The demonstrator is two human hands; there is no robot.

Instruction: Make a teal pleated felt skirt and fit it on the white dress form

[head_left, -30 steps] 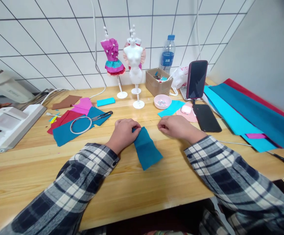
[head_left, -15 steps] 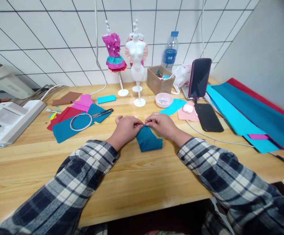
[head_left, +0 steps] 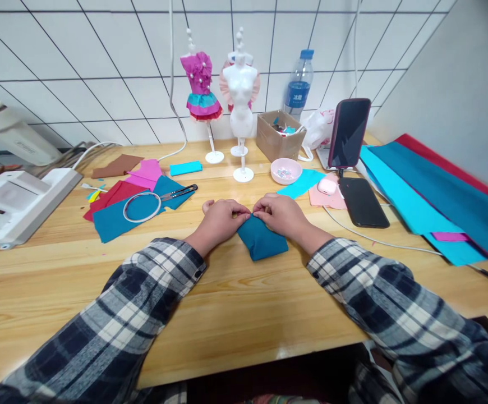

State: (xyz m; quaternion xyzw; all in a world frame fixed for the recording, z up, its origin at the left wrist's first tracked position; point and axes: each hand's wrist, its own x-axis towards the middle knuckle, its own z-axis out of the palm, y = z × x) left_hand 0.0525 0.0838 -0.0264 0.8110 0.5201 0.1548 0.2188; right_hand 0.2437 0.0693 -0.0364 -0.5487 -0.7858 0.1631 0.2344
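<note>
A small piece of teal crepe paper (head_left: 264, 240) hangs from my pinched fingertips just above the wooden table (head_left: 244, 314). My left hand (head_left: 222, 217) grips its top edge from the left, thumb against forefinger. Close beside it, my right hand (head_left: 281, 215) pinches the same edge from the right. The fingertips of both hands nearly meet, and they hide the part of the edge between them. The lower part of the paper is folded and bulges a little.
Teal paper (head_left: 111, 223), a white ring (head_left: 125, 210) and black thread snips (head_left: 180, 192) lie left. Behind stand a bare white mannequin (head_left: 241, 84), a dressed mannequin (head_left: 201, 76), a cardboard box (head_left: 278, 143) and a pink bead bowl (head_left: 286, 171). Phones (head_left: 350, 133) and paper sheets (head_left: 437, 196) are right.
The teal paper has turned slightly and its lower part has swung right, looking fuller. Both hands keep their pinch on its top edge. The whole view has shifted a little.
</note>
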